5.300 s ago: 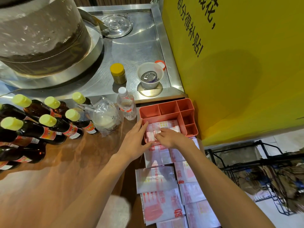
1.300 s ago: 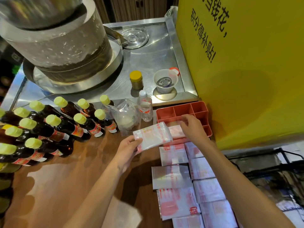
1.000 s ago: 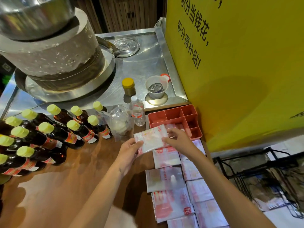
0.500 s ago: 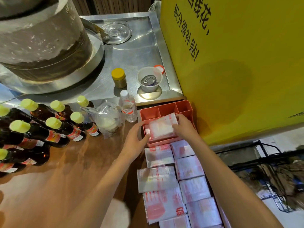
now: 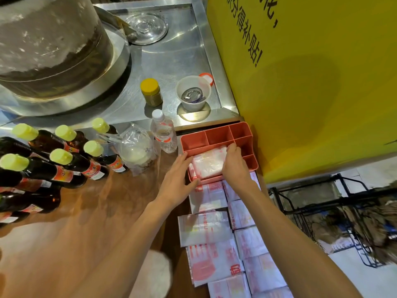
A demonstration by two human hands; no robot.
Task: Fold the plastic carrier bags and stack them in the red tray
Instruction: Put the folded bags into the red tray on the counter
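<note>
A: What sits on the bench [image 5: 90,211]?
B: A row of folded carrier bags [image 5: 211,263] along its right edge, just below the red tray [image 5: 243,134].
A: And the tray?
B: A folded bag [image 5: 208,164] lies in its large front compartment.
A: The hands?
B: Left hand [image 5: 177,181] flat, fingers straight against the tray's left wall. Right hand [image 5: 235,166] curls over the bag's right edge, gripping it.

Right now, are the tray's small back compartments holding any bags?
No, the folded bags sit only in the red tray's large front section; the small ones look bare.
</note>
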